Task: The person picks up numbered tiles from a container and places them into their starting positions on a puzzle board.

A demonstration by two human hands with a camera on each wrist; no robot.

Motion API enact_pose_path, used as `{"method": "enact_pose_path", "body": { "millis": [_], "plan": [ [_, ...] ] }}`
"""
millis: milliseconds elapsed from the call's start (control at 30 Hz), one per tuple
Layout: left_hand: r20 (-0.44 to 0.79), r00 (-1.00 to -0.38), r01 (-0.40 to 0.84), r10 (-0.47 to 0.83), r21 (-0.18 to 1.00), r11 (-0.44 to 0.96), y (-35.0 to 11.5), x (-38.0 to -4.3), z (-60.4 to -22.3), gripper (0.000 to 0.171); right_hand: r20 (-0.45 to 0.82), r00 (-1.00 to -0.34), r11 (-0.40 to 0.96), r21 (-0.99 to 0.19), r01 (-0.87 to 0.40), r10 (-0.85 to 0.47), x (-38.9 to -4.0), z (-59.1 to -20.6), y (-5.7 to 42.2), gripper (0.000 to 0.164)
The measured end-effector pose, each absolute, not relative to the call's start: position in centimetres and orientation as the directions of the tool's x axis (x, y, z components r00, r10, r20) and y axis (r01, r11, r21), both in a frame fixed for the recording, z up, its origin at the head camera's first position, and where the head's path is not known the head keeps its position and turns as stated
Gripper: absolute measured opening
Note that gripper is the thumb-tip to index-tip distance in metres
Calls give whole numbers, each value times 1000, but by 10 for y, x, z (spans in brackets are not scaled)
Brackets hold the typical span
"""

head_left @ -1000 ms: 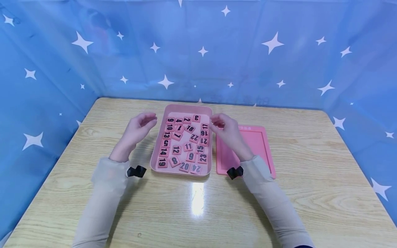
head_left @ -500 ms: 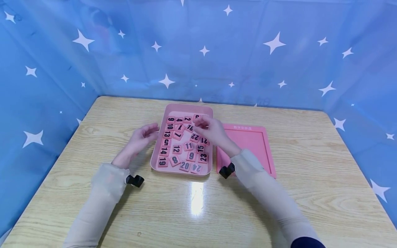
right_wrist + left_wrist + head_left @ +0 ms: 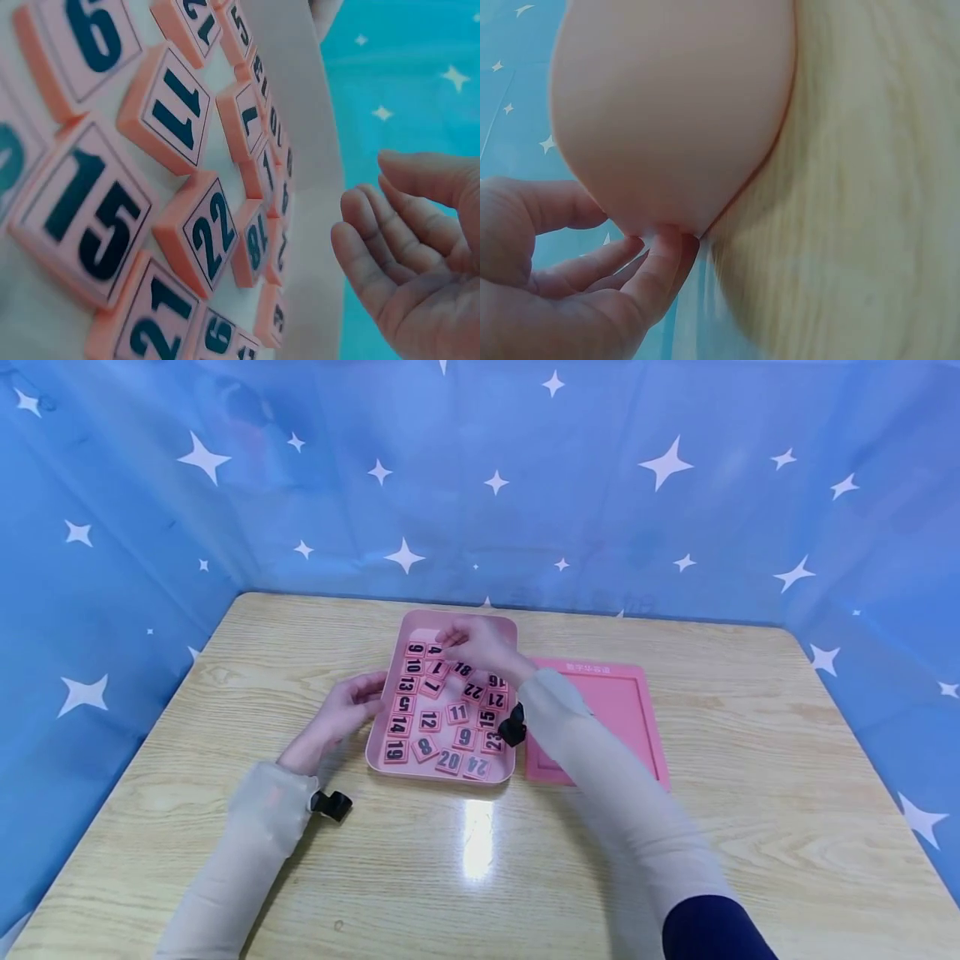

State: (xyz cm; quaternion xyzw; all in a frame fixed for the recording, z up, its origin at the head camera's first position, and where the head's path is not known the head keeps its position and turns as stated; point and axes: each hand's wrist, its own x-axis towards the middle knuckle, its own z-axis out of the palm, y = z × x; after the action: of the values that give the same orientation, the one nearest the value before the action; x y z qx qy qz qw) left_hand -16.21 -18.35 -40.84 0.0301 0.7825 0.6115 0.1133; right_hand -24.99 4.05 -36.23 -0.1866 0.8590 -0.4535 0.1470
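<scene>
A pink tray (image 3: 450, 778) stands on the table, holding many loose number tiles such as the 11 tile (image 3: 457, 713) and the 22 tile (image 3: 206, 236). My left hand (image 3: 348, 706) is at the tray's left side, its fingertips touching the outer wall (image 3: 675, 112) in the left wrist view. Over the tray's far part hovers my right hand (image 3: 478, 645), fingers loosely bent, with nothing between thumb and fingers in the right wrist view. It hides several tiles near the far edge in the head view.
To the right lies a flat pink frame board (image 3: 657, 727) with a raised border, partly covered by the right forearm. Both rest on a wooden table (image 3: 750, 760). A blue curtain (image 3: 570, 510) with white stars surrounds the back and sides.
My right hand has moved left from the tray's right rim to over its far part. The left hand has come in to the tray's left wall. The tiles look unmoved.
</scene>
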Motion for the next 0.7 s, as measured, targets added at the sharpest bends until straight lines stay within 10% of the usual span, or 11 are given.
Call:
{"method": "enact_pose_path", "body": {
  "millis": [700],
  "plan": [
    [-142,-976,-100,163,965,243,-183,-162,-411,49,-174,-934,681,-727,-93,-313,-251,-392,16,17]
  ]
}}
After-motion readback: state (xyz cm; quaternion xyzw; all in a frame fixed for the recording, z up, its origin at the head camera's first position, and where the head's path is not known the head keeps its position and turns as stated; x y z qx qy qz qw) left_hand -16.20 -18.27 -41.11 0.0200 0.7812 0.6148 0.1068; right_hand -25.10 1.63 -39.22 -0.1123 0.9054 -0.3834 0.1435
